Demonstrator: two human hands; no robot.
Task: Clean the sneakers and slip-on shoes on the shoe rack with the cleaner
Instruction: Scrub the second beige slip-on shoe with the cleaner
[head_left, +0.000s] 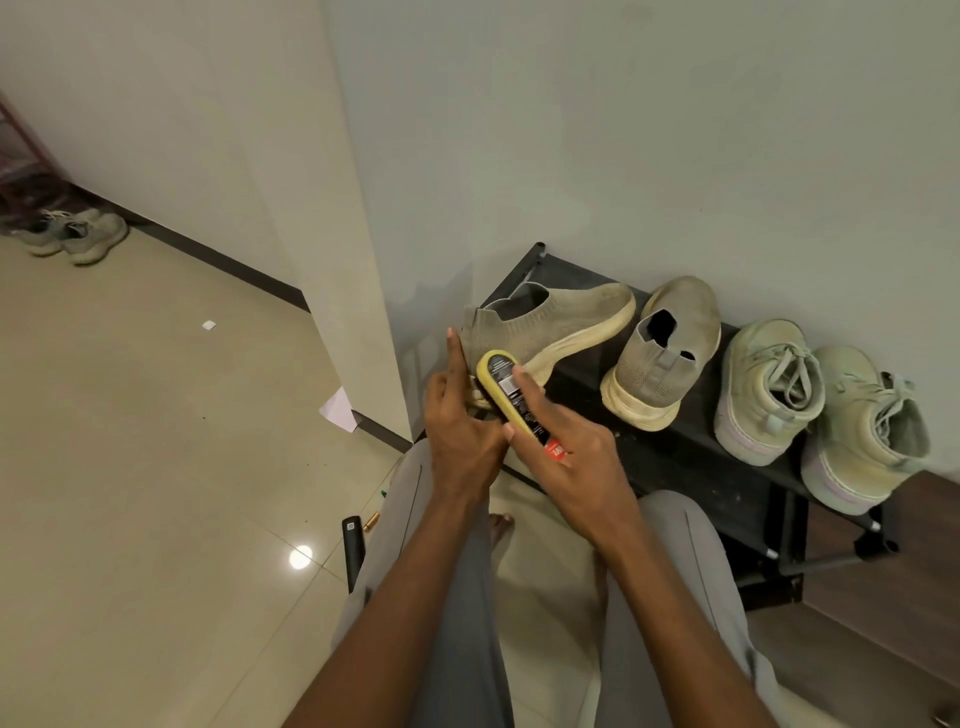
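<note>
At the left end of the black shoe rack (691, 457), a knit slip-on shoe (550, 325) is tipped on its side, cream sole facing the camera, toe pointing along the rack toward the wall side. Right hand (566, 457) grips the yellow cleaner bottle (511, 397): forefinger laid along the labelled face, thumb curled against the near edge, remaining fingers wrapped underneath and not visible. Bottle's upper end lies against the heel part of the shoe's sole; exact contact point is hidden by the bottle. Left hand (460, 415) sits at the heel of the same shoe, forefinger extended straight up beside the heel collar, other fingers curled in toward the sole; whether they actually clasp the shoe cannot be told. The two hands touch near the bottle's lower half. Further along the rack, right of the tipped shoe, the second slip-on (662, 353) stands upright, heel toward the camera. Beyond it, at the rack's right end, a pair of pale lace-up sneakers (810, 400) stands side by side, heels toward the camera, touching each other. Left of the rack, far across the tiled floor (130, 441), another pair of grey sneakers (78, 236) sits by the wall. Near the rack's left front corner, a slim black object (353, 545) stands on the floor beside the person's grey trouser leg (395, 530).
</note>
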